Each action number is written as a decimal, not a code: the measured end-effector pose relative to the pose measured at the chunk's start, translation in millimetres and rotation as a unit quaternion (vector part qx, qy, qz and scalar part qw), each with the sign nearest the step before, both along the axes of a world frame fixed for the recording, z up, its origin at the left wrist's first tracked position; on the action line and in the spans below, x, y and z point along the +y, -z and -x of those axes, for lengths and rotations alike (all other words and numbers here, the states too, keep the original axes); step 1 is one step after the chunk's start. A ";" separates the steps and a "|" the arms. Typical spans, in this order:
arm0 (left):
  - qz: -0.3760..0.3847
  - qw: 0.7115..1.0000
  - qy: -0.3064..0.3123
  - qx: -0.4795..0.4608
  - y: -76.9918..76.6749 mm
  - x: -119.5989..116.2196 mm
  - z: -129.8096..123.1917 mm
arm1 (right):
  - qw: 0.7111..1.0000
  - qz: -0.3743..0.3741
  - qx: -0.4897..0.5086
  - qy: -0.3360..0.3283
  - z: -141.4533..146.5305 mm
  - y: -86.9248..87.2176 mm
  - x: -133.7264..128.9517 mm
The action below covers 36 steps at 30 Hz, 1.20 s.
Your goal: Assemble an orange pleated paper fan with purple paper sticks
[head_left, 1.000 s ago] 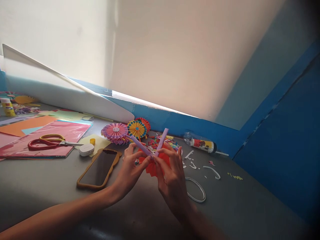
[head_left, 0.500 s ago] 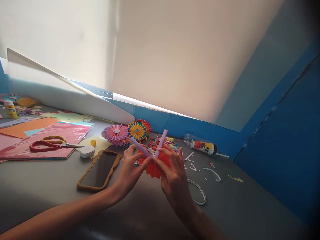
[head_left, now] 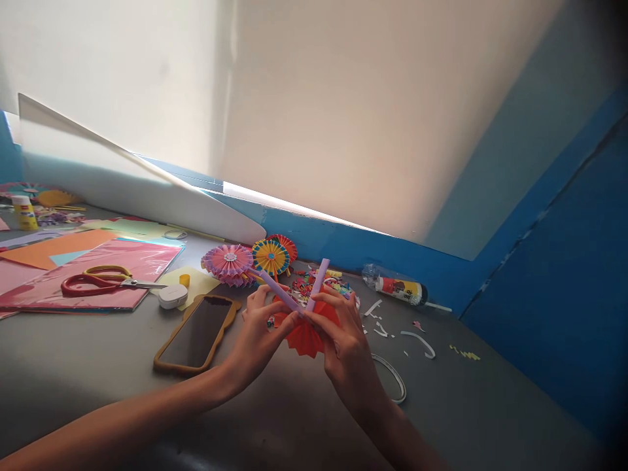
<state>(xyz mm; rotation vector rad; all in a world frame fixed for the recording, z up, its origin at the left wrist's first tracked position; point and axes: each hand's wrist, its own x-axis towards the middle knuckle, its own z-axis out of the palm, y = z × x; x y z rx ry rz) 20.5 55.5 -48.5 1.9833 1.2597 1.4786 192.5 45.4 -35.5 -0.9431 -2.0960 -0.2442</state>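
Observation:
A purple paper strip (head_left: 279, 291) is bent into a V, its two ends pointing up and apart. My left hand (head_left: 262, 324) pinches its left arm close to the bend. On the other side, my right hand (head_left: 346, 337) is closed on the right arm, thumb and fingers meeting near the same point. Just under the bend shows a red-orange pleated paper fan (head_left: 307, 339), partly covered by my fingers; whether they also grip it I cannot tell. Behind the hands lies a heap of coloured paper scraps (head_left: 301, 288).
Pleated paper rosettes (head_left: 228, 261) stand at the back. To the left are a phone (head_left: 199, 337), a white case (head_left: 173, 296), scissors (head_left: 105, 281) on packed coloured paper (head_left: 157, 255), and a glue stick (head_left: 24, 212). At right lie a glue bottle (head_left: 400, 289) and a white ring (head_left: 400, 383).
Both hands keep their hold on the purple strip. The pleated red-orange fan sits slightly lower and shows a little more. The view has shifted slightly.

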 end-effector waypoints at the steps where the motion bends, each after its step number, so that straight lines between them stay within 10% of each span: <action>1: -0.001 1.000 0.001 0.000 0.4 0.4 0.1 | 1.000 0.005 0.005 -0.003 -0.3 -0.2 0.0; 36: -0.032 0.999 0.010 0.012 1.0 -0.4 2.3 | 1.000 -0.007 0.010 -0.004 -1.0 -4.6 -1.2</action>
